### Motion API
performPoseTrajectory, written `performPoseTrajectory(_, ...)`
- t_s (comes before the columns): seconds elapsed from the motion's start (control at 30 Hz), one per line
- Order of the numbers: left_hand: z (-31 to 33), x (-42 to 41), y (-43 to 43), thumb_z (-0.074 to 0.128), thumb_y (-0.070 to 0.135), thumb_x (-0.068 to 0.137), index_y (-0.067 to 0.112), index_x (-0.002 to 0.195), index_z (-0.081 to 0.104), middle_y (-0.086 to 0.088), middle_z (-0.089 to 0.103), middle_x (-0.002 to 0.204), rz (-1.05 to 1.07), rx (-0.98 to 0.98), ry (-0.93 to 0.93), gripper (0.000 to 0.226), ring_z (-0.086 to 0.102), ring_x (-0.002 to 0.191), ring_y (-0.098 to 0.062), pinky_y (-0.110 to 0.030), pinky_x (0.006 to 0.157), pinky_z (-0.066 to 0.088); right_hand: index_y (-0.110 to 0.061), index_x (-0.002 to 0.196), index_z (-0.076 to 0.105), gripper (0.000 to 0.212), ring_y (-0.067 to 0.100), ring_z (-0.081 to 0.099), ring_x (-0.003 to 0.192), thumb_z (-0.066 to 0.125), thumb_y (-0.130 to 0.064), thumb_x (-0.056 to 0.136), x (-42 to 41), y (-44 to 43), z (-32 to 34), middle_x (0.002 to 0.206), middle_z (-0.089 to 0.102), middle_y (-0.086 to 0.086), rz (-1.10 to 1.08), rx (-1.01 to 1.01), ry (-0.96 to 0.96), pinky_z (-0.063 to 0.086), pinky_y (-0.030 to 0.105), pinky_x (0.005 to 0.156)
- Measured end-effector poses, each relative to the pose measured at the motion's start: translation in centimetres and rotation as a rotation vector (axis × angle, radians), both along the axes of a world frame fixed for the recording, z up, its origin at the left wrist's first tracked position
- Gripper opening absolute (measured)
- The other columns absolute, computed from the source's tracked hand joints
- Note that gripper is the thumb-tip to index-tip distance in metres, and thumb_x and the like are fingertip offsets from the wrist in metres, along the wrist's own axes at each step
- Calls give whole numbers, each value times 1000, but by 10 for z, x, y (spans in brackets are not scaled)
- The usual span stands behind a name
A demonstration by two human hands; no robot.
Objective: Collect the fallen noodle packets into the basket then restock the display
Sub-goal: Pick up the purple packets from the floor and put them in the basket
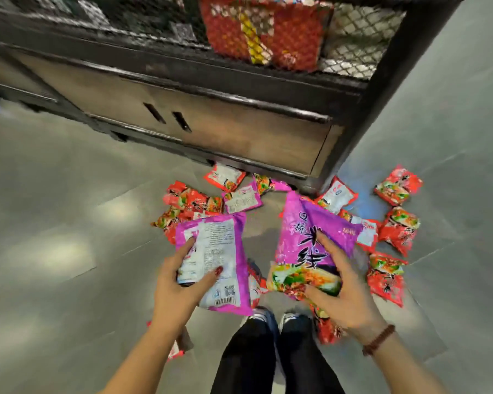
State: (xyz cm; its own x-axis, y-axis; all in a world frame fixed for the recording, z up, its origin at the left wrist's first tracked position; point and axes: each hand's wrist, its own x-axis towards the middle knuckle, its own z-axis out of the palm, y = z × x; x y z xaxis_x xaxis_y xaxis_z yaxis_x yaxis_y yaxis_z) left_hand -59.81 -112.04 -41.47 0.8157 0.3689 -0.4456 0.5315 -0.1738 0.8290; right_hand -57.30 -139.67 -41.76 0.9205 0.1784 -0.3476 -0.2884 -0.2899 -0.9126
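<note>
1. Nearest, the left hand (180,282) pinches a purple plastic noodle packet (219,251), printed back upward, thumb and forefinger pressed on top.
2. The right hand (342,291), brown bead bracelet (379,339) at the wrist, clasps a second purple noodle packet (305,231), fingers spread across its face.
3. Beyond, red noodle packets (397,189) lie scattered on the grey tiled floor (69,194).
4. Farthest, a dark metal mesh display shelf (182,78) holds red-and-yellow packs (268,32).

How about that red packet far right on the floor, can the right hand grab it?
Probably not yet: the right hand grips a purple packet, so its fingers are full. The red packet lies uncovered on the floor, so once emptied it likely could.
</note>
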Motion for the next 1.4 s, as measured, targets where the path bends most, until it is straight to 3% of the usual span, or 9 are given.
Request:
performPoseTrajectory(0.13, 84, -54, -3, 86, 20, 68, 41, 119, 60, 17, 71, 100, 189, -17, -35, 61, 72, 87, -10, -33, 65, 60, -44, 136, 40, 90, 0, 62, 106, 85, -9, 67, -13, 12, 70, 133, 53, -10, 182, 68, 32, 50, 14, 82)
performPoseTrajectory(0.27, 141, -119, 1, 84, 22, 66, 37, 120, 61, 19, 68, 104, 265, 14, -47, 61, 70, 90, -8, -34, 68, 60, -39, 135, 42, 74, -17, 51, 109, 79, -14, 76, -35, 34, 124, 133, 50, -14, 331, 68, -16, 41, 2, 82)
performPoseTrajectory(0.47, 185, -204, 15, 81, 8, 75, 37, 119, 61, 7, 71, 101, 566, -16, -83, 57, 61, 62, -10, -16, 39, 39, -44, 131, 54, 69, -15, 51, 112, 73, -1, 81, -69, 84, 161, 133, 53, -14, 475, 88, -74, 42, 4, 85)
performPoseTrajectory(0.67, 200, -289, 51, 82, 10, 72, 44, 113, 60, 14, 73, 94, 826, 4, -129, 57, 69, 70, -11, -16, 42, 44, -43, 132, 51, 67, -14, 50, 114, 74, -6, 81, -101, 150, 179, 137, 50, -11, 710, 88, -66, 40, 0, 82)
performPoseTrajectory(0.87, 200, -366, 126, 84, 16, 64, 37, 115, 60, 23, 70, 97, 991, 5, -197, 59, 68, 88, 3, -19, 65, 58, -52, 127, 51, 65, -10, 45, 122, 68, -47, 64, -141, 261, 194, 135, 51, -21, 778, 66, -160, 36, 3, 93)
performPoseTrajectory(1.0, 207, -408, 188, 85, 22, 61, 34, 123, 59, 7, 67, 116, 990, 19, -229, 68, 69, 98, -12, -42, 82, 59, -35, 133, 52, 63, -10, 48, 118, 72, -28, 73, -175, 340, 204, 135, 53, -15, 804, 76, -244, 38, 7, 94)
performPoseTrajectory(1.13, 214, -430, 250, 93, 48, 52, 42, 123, 61, 4, 66, 121, 988, 61, -258, 78, 67, 104, -14, -47, 89, 56, -42, 130, 51, 65, 8, 59, 113, 73, -5, 81, -196, 395, 214, 133, 53, -16, 772, 135, -192, 56, 36, 89)
performPoseTrajectory(1.23, 218, -428, 287, 89, 39, 55, 41, 125, 60, 1, 64, 124, 995, 52, -298, 75, 66, 105, -14, -46, 91, 55, -38, 129, 52, 63, -2, 60, 107, 70, -1, 82, -202, 422, 218, 130, 53, -17, 756, 159, -165, 57, 23, 78)
performPoseTrajectory(1.4, 217, -393, 339, 85, 14, 69, 40, 122, 60, 6, 70, 110, 1001, 41, -332, 64, 71, 79, -6, -28, 54, 55, -38, 132, 51, 63, -12, 60, 92, 69, -3, 84, -183, 474, 216, 130, 51, -12, 760, 114, -112, 55, 18, 68)
